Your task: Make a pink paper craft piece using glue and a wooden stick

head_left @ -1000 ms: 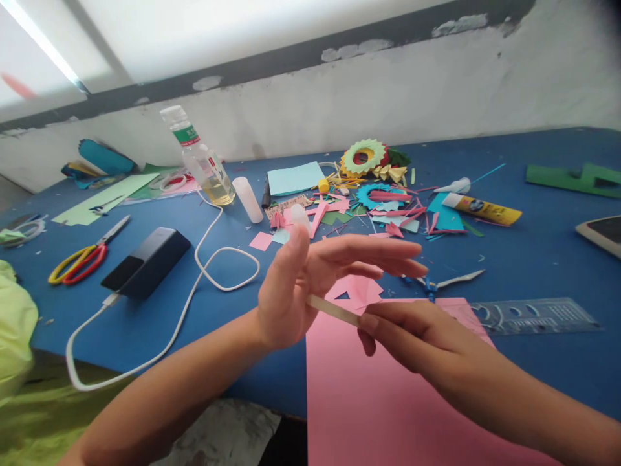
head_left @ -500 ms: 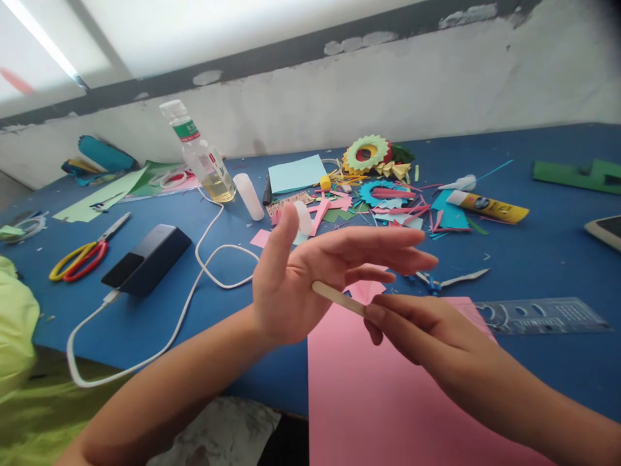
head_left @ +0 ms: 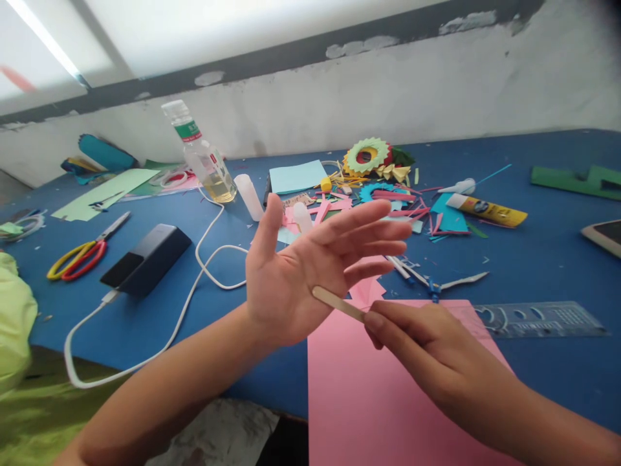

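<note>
My left hand point(head_left: 301, 278) is raised over the table, palm turned up toward me, with its fingers stretched out. Between the thumb and fingers of my right hand point(head_left: 422, 349) is one end of a wooden craft stick point(head_left: 338, 304). The stick's rounded free end lies in front of the left palm and looks to touch it. Beneath the hands lies a large pink sheet of paper point(head_left: 388, 401). Just behind the right hand rests a blue compass with pale arms point(head_left: 433, 286). A clear plastic stencil ruler point(head_left: 543, 319) lies to the right, partly over the pink sheet's edge.
Red-and-yellow scissors point(head_left: 87, 252), a black power bank point(head_left: 145, 259) with a white cable point(head_left: 189, 304), and a bottle of yellowish liquid point(head_left: 206, 162) stand left. Coloured paper scraps point(head_left: 334, 207), a green paper ring point(head_left: 367, 157) and a yellow glue tube point(head_left: 488, 210) lie behind. A phone point(head_left: 604, 236) is far right.
My left hand has turned its palm more toward me and spread its fingers. My right hand still holds the stick in nearly the same place.
</note>
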